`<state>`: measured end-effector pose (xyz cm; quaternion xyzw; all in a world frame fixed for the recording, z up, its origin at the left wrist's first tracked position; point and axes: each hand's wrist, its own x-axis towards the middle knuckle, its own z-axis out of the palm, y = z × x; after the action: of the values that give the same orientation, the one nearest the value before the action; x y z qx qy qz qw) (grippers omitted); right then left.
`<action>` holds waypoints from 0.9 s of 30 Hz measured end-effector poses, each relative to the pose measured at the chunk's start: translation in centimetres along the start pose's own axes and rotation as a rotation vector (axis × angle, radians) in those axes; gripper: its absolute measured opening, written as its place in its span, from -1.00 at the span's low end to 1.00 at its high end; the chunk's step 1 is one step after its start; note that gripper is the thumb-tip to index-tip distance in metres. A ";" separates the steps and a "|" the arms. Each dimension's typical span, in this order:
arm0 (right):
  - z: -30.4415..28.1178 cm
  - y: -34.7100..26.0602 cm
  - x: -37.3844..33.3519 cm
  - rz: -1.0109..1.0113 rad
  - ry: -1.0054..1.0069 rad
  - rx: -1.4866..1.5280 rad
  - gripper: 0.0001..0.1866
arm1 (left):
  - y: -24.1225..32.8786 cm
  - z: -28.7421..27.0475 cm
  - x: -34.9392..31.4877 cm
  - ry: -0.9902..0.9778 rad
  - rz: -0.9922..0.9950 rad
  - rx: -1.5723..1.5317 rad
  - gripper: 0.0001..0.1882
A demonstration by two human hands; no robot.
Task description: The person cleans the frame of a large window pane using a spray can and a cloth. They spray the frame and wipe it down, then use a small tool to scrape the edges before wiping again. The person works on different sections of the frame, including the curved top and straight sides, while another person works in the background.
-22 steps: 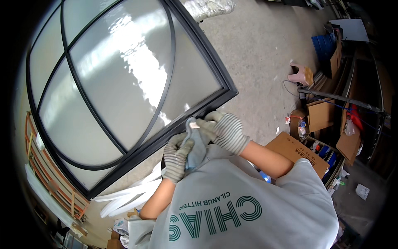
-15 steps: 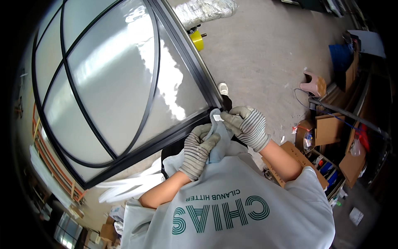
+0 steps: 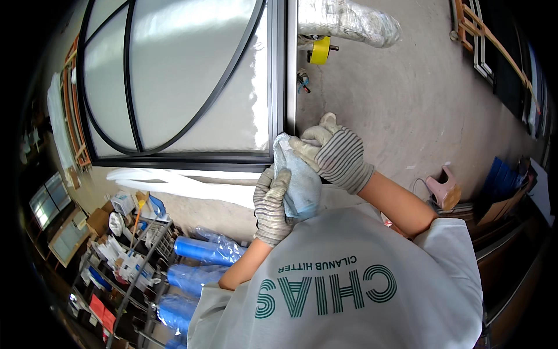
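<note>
Both my hands wear grey striped work gloves and hold one light blue-grey cloth (image 3: 299, 180) in front of my shirt. My left hand (image 3: 273, 203) is closed around the cloth's left edge, thumb on top. My right hand (image 3: 336, 150) pinches its upper right part between thumb and fingers. Just beyond the cloth is the near right corner of a large framed panel (image 3: 197, 161), with a dark frame, a pale glossy surface and curved black bars. Whether the cloth touches that corner cannot be made out.
Past the panel's right side lie a plastic-wrapped bundle (image 3: 354, 22) and a yellow roll (image 3: 319, 50). A pink stool (image 3: 444, 188) stands at right. White strips (image 3: 180, 183) lie below the panel. At lower left are a cluttered metal rack (image 3: 125, 285) and blue wrapped rolls (image 3: 203, 250).
My view has turned, so the panel now appears straighter and the rack and blue rolls show at lower left. The cloth hangs more spread out between my hands, which still grip it.
</note>
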<state>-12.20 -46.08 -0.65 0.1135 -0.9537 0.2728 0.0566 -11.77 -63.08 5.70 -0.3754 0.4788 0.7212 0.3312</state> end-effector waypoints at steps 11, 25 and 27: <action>-3.6 1.1 4.4 0.080 -0.172 -0.010 -0.82 | 0.8 1.5 2.5 -0.133 0.413 0.562 -0.59; -7.6 14.9 20.3 -0.022 -0.072 -0.143 -0.81 | 9.1 16.5 13.6 0.041 0.644 0.283 -0.74; -7.6 16.2 21.8 0.031 -0.176 -0.159 -0.79 | 9.2 18.3 14.2 0.096 0.700 0.195 -0.73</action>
<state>-36.94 -32.68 1.23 0.1174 -0.9752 0.1864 -0.0231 -30.68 -47.18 2.33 -0.1889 0.6598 0.7233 0.0758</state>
